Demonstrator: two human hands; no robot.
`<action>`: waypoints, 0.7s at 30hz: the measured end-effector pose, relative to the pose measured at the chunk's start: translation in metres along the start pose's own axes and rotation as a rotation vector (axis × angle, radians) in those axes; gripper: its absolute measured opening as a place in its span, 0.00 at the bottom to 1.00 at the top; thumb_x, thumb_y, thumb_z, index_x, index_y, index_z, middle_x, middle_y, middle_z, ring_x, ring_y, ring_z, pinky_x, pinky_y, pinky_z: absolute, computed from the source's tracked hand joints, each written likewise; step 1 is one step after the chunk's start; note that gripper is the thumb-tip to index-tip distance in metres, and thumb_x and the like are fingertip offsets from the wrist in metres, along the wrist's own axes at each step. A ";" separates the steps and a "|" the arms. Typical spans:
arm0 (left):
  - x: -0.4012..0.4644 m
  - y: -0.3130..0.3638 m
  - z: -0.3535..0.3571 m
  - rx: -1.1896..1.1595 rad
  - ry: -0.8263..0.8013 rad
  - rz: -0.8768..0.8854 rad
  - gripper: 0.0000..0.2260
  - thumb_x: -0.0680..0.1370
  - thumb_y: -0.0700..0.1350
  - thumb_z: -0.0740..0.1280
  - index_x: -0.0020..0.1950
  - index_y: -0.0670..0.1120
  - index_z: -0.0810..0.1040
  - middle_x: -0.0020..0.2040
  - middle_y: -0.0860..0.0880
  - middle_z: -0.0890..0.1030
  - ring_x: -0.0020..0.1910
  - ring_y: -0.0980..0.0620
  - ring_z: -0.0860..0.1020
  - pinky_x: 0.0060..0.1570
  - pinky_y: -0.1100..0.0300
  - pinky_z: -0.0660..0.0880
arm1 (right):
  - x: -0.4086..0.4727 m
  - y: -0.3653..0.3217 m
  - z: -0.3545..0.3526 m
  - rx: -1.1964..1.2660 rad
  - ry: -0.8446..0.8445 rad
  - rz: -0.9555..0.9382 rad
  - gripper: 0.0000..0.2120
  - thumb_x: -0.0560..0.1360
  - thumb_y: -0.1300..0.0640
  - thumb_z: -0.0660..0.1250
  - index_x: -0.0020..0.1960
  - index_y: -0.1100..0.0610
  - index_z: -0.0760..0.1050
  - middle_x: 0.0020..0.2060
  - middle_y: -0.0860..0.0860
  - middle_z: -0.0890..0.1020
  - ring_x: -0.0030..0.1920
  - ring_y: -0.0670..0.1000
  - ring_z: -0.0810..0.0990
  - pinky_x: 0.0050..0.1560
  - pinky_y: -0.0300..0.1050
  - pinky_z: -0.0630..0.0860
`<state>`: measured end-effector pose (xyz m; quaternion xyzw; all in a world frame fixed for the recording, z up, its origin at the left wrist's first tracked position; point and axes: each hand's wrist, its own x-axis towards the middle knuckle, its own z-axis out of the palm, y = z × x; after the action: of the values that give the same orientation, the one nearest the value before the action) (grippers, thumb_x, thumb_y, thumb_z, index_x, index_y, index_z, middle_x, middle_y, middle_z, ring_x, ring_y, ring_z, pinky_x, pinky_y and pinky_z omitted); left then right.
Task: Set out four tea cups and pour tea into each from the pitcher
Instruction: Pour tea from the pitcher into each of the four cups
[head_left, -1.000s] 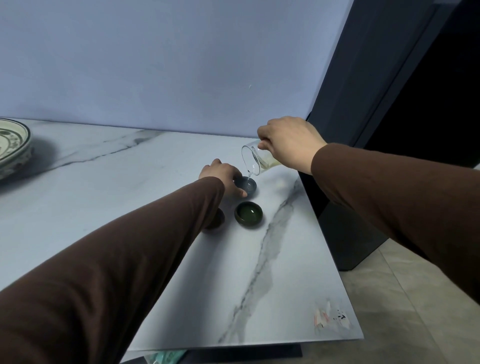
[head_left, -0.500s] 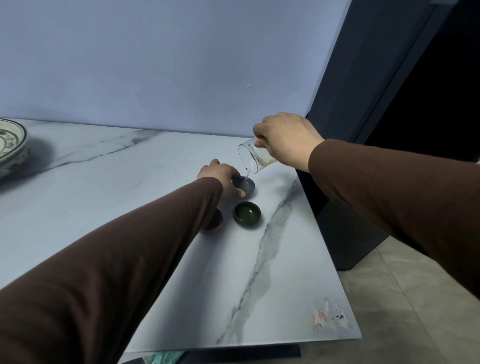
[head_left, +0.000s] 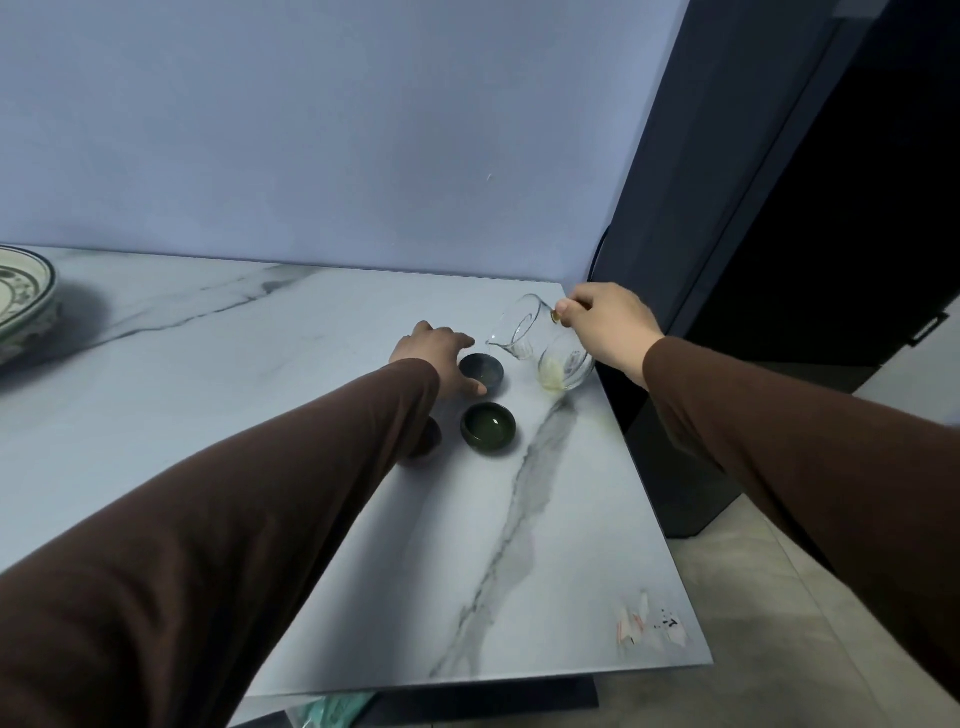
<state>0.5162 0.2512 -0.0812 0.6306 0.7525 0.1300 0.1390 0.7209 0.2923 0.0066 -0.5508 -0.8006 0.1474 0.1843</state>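
Note:
My right hand (head_left: 608, 327) grips the handle of a clear glass pitcher (head_left: 545, 345) that sits near the table's right edge, tilted slightly left, with a little pale tea at its bottom. Left of it stands a grey-blue cup (head_left: 485, 370); my left hand (head_left: 436, 353) curls around its left side, thumb and fingers touching it. A dark green cup (head_left: 488, 428) with liquid in it stands in front. A dark cup (head_left: 428, 439) is mostly hidden under my left sleeve. Any fourth cup is hidden.
A patterned plate stack (head_left: 23, 299) sits at the far left of the white marble table (head_left: 545, 545). The table's right edge drops to a tiled floor beside a dark cabinet (head_left: 753, 260). A blue wall stands behind.
My right hand has moved the pitcher right and down, away from above the grey-blue cup, and turned it more upright. The pouring has stopped. My left hand stays at the cup.

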 end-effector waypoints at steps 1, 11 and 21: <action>-0.001 0.000 -0.002 0.006 0.012 0.016 0.36 0.68 0.60 0.72 0.73 0.54 0.66 0.67 0.50 0.73 0.68 0.46 0.65 0.64 0.52 0.68 | -0.003 0.001 -0.001 0.032 0.005 0.015 0.13 0.80 0.48 0.60 0.41 0.49 0.77 0.43 0.49 0.82 0.47 0.54 0.78 0.45 0.45 0.69; -0.055 0.001 -0.004 0.033 0.115 0.125 0.23 0.70 0.63 0.68 0.61 0.53 0.77 0.57 0.52 0.79 0.60 0.47 0.68 0.58 0.51 0.69 | -0.036 -0.003 -0.017 -0.068 0.003 -0.127 0.11 0.80 0.49 0.60 0.42 0.49 0.77 0.38 0.47 0.79 0.43 0.52 0.75 0.42 0.45 0.64; -0.073 0.009 0.007 0.118 -0.040 0.116 0.32 0.64 0.69 0.69 0.65 0.57 0.75 0.64 0.55 0.77 0.63 0.47 0.66 0.59 0.51 0.67 | -0.061 -0.015 -0.012 -0.355 -0.005 -0.369 0.11 0.80 0.49 0.60 0.47 0.55 0.75 0.45 0.53 0.80 0.47 0.58 0.77 0.44 0.50 0.71</action>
<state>0.5395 0.1809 -0.0811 0.6828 0.7180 0.0805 0.1088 0.7336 0.2303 0.0162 -0.4186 -0.9014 -0.0301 0.1068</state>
